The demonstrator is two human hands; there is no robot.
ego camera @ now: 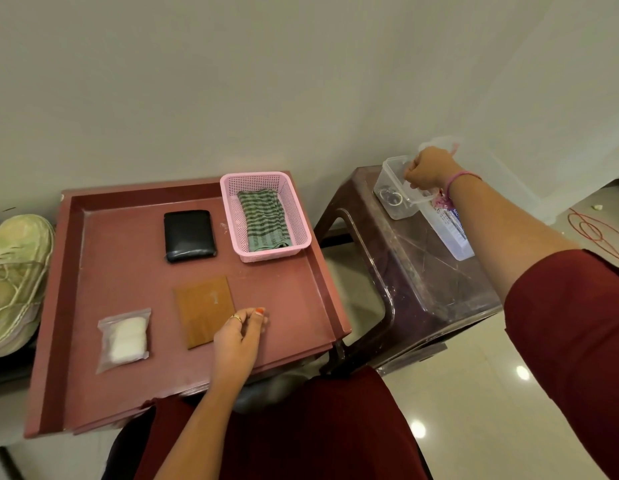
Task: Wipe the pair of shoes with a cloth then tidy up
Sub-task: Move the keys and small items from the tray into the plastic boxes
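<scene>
Lying folded in the pink basket (266, 216), green cloth (265, 220), apart from both grips: left hand (237, 336) loosely curled, empty; right hand (429, 169) closed on clear box (393, 192).

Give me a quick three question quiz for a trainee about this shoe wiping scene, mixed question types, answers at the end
1. True or false: the green checked cloth lies inside the pink basket.
2. Which hand reaches into the clear plastic container on the brown stool: A left, B right?
3. Fill in: the black wallet lies on the red ____.

Key: 1 true. 2 B, the right hand. 3 tray.
</scene>
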